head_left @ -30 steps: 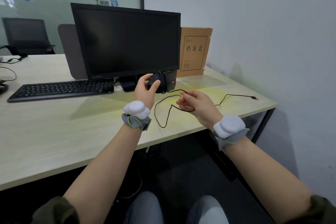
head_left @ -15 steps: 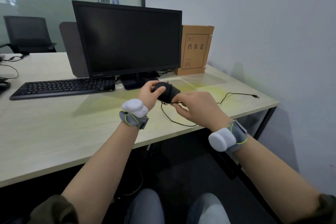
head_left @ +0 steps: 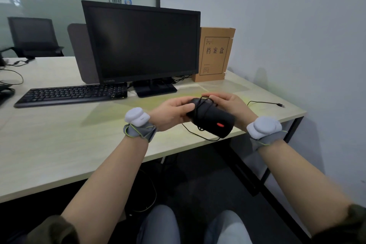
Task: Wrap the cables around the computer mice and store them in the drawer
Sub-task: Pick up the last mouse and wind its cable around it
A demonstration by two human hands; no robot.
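Both hands have drawn nearer: left hand point(head_left: 170, 114) clamps the mouse point(head_left: 213, 120) steady; right hand point(head_left: 230, 108), at 3 o'clock, grips it, winding cable point(head_left: 200, 134).

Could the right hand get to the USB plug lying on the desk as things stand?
Probably yes: the USB plug lies on bare desk beyond the right hand, nothing between, though that hand holds the mouse.

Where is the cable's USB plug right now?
In the head view the USB plug lies on the desk near its right edge, right of the right hand and the mouse.
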